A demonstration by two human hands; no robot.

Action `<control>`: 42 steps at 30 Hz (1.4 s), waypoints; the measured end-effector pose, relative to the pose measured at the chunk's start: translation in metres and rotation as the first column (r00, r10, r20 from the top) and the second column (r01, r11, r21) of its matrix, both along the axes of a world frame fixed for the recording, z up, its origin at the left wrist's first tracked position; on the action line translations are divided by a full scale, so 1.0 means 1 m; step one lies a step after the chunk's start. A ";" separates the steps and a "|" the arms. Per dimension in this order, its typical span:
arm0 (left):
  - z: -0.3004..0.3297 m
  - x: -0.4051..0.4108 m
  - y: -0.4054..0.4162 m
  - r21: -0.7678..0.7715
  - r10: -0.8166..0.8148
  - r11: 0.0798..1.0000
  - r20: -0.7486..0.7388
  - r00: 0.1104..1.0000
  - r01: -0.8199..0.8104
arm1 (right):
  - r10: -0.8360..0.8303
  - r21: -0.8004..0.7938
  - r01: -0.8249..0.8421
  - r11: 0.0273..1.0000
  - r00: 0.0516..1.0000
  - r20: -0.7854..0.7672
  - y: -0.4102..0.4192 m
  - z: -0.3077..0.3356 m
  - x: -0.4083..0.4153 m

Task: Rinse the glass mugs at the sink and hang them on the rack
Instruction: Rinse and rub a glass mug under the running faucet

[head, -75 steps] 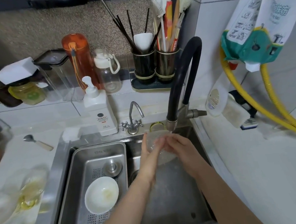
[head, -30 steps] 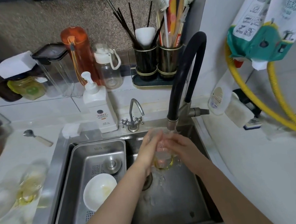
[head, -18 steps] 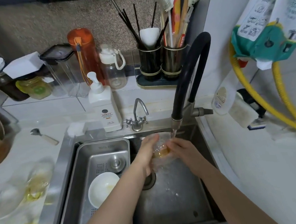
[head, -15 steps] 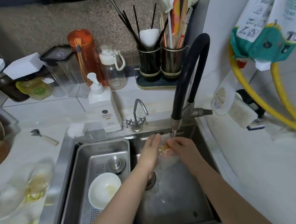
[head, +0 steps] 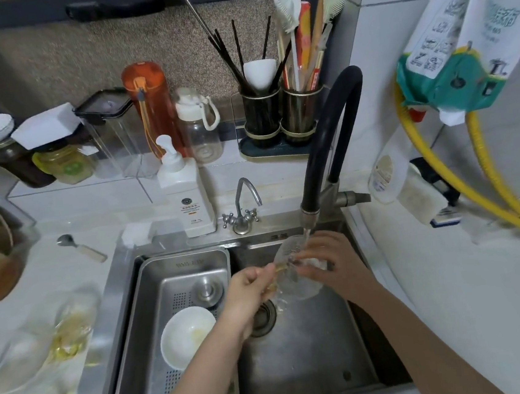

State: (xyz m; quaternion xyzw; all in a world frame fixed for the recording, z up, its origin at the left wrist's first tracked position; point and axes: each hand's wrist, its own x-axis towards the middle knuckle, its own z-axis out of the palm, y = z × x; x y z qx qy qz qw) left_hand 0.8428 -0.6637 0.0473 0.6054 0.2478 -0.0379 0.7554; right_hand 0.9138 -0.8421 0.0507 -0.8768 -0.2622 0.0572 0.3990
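White tiled wall (head: 397, 54) rises right of a pale stone countertop (head: 70, 204).

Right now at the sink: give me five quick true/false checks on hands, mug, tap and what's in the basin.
1. Both hands hold the glass mug under the black faucet. True: left hand grips one side, right hand the other.
2. Water is running from the faucet. True.
3. The white bowl sits on the counter. False: it lies in the steel drain tray inside the sink.
4. The soap dispenser stands right of the faucet. False: it stands left of it.
5. The mug already hangs on a rack. False: it is in the hands, over the basin.
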 end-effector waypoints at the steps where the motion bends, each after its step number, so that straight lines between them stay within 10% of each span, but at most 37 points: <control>1: -0.001 -0.004 0.003 -0.064 0.007 0.998 -0.007 1.000 -0.007 | -0.005 0.063 0.011 0.998 0.995 -0.099 -0.002 0.000 -0.002; 7: -0.003 -0.005 0.012 -0.235 -0.054 0.970 0.061 0.997 0.067 | 0.172 0.399 0.052 0.915 0.845 -0.505 -0.005 0.003 -0.003; 18: 0.006 0.004 0.012 0.026 -0.099 0.995 0.147 0.984 0.096 | -0.053 0.376 0.208 0.903 0.922 -0.383 0.014 0.002 -0.016; 26: -0.005 -0.009 0.024 0.406 -0.187 0.903 0.080 0.979 0.139 | 0.078 0.397 0.079 0.914 0.928 -0.365 0.012 -0.006 -0.027; 31: -0.001 0.006 0.002 0.423 -0.109 0.906 0.154 0.982 0.035 | -0.061 0.303 0.304 0.903 0.789 -0.611 -0.009 -0.020 0.036; 42: 0.002 0.018 -0.022 0.202 0.069 0.974 0.180 0.981 -0.106 | -0.383 -0.157 0.352 0.923 0.881 -0.279 -0.045 -0.021 0.122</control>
